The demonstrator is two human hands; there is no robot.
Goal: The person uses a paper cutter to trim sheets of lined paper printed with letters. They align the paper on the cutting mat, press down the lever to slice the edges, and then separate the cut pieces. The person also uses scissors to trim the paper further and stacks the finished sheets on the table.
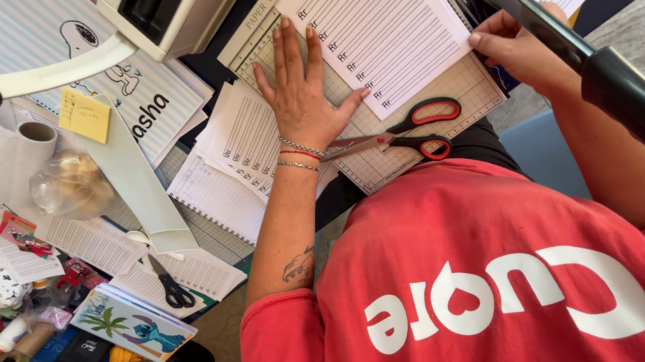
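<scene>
My left hand (299,96) lies flat, fingers spread, on the grid base of a paper cutter (453,94), its thumb touching the left edge of a white lined sheet (382,27) on the base. My right hand (517,45) pinches that sheet's right edge. The cutter's black blade arm (607,75) is raised and crosses above my right forearm. Red-and-black scissors (413,131) rest shut on the base just in front of my left wrist, which wears bracelets. My red shirt fills the lower right.
Stacks of lined pages (232,154) lie left of the cutter. Further left are a paper towel roll (8,150), a yellow sticky note (84,114), black scissors (171,286), a cartoon-cover notebook (134,324), a glue bottle (4,338) and a white machine (169,9).
</scene>
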